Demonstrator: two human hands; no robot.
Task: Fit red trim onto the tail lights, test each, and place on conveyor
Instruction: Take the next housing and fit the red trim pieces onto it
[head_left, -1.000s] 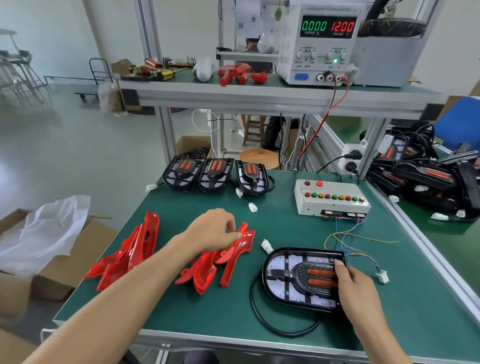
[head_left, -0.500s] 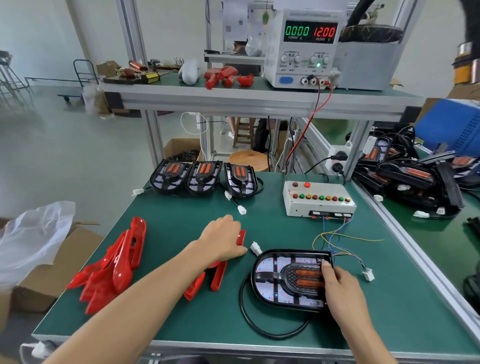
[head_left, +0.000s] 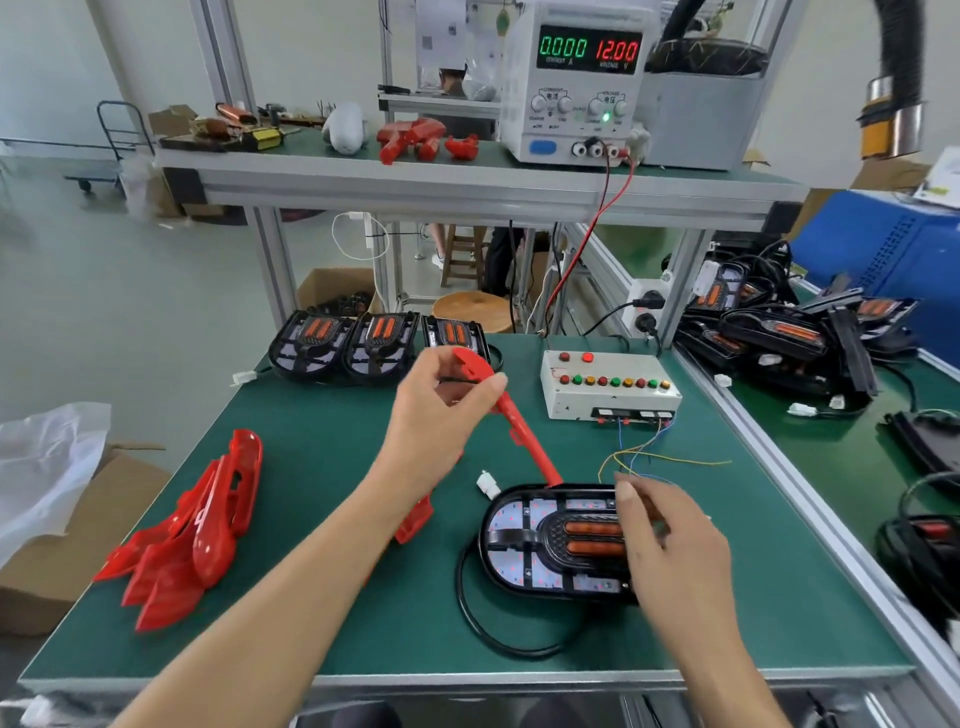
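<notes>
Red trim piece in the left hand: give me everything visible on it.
The red trim piece is glossy red plastic, long and narrow with a wider curved end. The left hand pinches that upper end, lifting it off the green table. It slants down to the right, its lower tip at the far rim of the black tail light; contact there cannot be told.

Factory assembly station: green-matted table (head_left: 363, 613) on aluminium framing, bench power supply (head_left: 571, 83) reading 12.00, button test box (head_left: 608, 384).
</notes>
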